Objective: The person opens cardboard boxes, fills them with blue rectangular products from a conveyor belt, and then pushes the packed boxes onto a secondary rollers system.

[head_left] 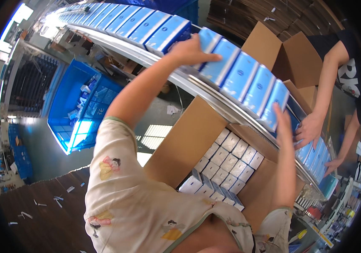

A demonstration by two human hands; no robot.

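A row of several blue-and-white packs (239, 74), which look like tissue packs, stands on the conveyor (180, 78) ahead of me. My left hand (189, 51) is at the row's left end, thumb stretched over the first pack and the other fingers partly hidden behind it. At the right end, my right hand (283, 124) presses against the last pack, so the row is held between both hands. Below the conveyor, in front of my body, an open cardboard carton (258, 198) holds upright packs in rows, with their pale ends facing up.
More blue packs (146, 27) line the conveyor to the far left. A co-worker's hands (309, 130) touch another row of packs at right. Another open carton (298, 55) stands beyond the conveyor. A blue plastic crate (58, 114) with loose packs is at left.
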